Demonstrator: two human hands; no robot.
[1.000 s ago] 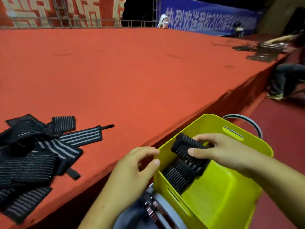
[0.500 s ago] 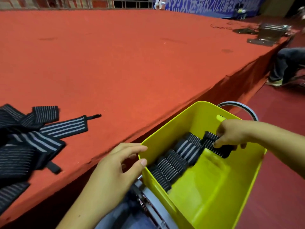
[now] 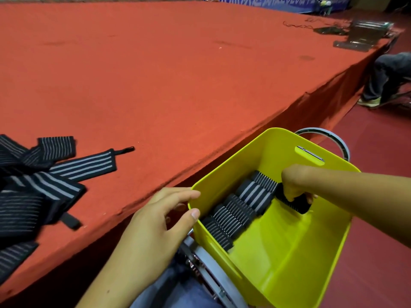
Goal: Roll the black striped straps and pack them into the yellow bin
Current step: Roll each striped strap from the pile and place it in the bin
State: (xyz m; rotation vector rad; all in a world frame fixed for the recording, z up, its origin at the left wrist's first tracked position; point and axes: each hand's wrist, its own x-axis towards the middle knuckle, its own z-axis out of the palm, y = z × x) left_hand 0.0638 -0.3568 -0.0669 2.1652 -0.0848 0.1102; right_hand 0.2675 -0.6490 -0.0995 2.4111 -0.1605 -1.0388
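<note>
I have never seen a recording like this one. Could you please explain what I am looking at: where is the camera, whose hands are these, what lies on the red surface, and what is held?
There is no machine: a person works with two bare hands. The camera sits on the person's head and looks forward and down, so both arms enter from below. The red carpeted platform carries a loose pile of flat black fabric straps with grey stripes, not yet rolled. Beside its edge is a yellow plastic bin with a row of rolled straps along its left wall. The right hand reaches into the bin and grips one more rolled black strap at the far end of that row. The left hand holds nothing; its fingers rest at the bin's near corner.
</note>
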